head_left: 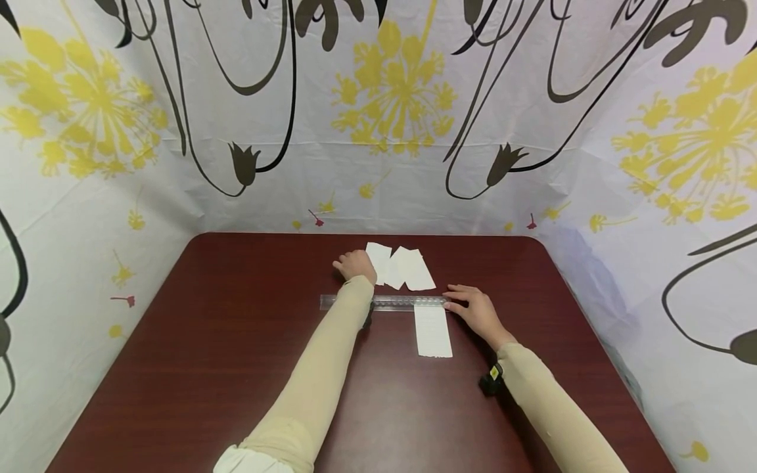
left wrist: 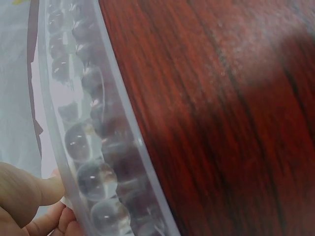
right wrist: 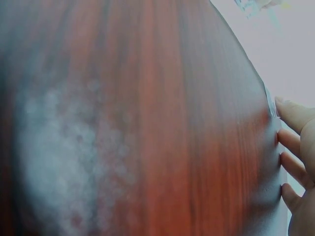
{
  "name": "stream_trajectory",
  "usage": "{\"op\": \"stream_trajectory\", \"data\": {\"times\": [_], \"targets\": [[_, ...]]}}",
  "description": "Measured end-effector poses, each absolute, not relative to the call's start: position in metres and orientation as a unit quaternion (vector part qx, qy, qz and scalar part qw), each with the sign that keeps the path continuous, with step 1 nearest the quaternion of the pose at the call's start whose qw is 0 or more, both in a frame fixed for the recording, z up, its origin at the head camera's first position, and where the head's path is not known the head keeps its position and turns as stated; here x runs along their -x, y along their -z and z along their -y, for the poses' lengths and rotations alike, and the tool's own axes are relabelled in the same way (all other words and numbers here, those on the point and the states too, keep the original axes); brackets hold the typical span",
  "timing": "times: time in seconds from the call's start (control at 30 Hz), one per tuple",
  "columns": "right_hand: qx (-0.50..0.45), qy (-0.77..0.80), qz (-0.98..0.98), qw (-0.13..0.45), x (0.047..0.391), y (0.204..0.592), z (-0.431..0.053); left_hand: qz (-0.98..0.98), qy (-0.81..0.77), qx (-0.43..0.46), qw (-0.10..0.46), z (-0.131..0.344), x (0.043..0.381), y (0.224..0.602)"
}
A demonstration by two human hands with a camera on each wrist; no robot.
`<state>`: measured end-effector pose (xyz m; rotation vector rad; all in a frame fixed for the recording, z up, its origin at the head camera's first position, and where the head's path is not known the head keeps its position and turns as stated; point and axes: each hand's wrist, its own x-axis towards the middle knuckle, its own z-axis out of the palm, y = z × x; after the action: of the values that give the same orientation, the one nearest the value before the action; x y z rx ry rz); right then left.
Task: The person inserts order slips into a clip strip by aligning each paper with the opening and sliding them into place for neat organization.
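Note:
A clear plastic ruler [head_left: 393, 303] lies crosswise on the table, over the far end of a white paper strip [head_left: 434, 332]. Loose white paper pieces [head_left: 414, 268] lie overlapping beyond it. My left hand [head_left: 357, 264] is at the left side of these pieces, its forearm crossing above the ruler. In the left wrist view the ruler [left wrist: 93, 162] fills the near left, with thumb and bent fingers partly hidden behind it. At the ruler's right end is my right hand [head_left: 478, 309], fingers spread and thumb touching or very near the end. The right wrist view shows its fingers [right wrist: 291, 142] apart.
The dark red wooden table [head_left: 236, 341] has rounded far corners. White patterned cloth [head_left: 378, 190] hangs behind it and along both sides. A small black device [head_left: 491, 381] is on the right wrist.

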<state>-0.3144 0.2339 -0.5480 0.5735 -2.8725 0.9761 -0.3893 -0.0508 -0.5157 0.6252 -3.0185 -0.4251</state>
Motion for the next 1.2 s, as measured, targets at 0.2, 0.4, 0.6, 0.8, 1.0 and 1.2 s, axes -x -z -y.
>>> {"op": "stream_trajectory", "data": {"times": [0.2,0.4,0.6,0.8,1.0,1.2], "targets": [[-0.185,-0.317,0.930,0.027,0.314,0.548,-0.233,0.970,0.148,-0.193,0.025,0.052,0.388,0.516],[-0.181,-0.321,0.929,0.018,0.313,0.546,-0.233,0.968,0.168,-0.187,0.018,0.056,0.387,0.513],[-0.180,-0.318,0.931,0.016,0.313,0.545,-0.232,0.970,0.166,-0.177,0.022,0.060,0.387,0.512],[-0.183,-0.314,0.932,0.019,0.313,0.547,-0.232,0.972,0.160,-0.168,0.028,0.063,0.388,0.516],[-0.183,-0.315,0.931,0.021,0.313,0.548,-0.232,0.975,0.145,-0.165,0.032,0.066,0.386,0.518],[-0.181,-0.317,0.931,0.020,0.313,0.547,-0.232,0.975,0.148,-0.158,0.042,0.069,0.384,0.514]]}}
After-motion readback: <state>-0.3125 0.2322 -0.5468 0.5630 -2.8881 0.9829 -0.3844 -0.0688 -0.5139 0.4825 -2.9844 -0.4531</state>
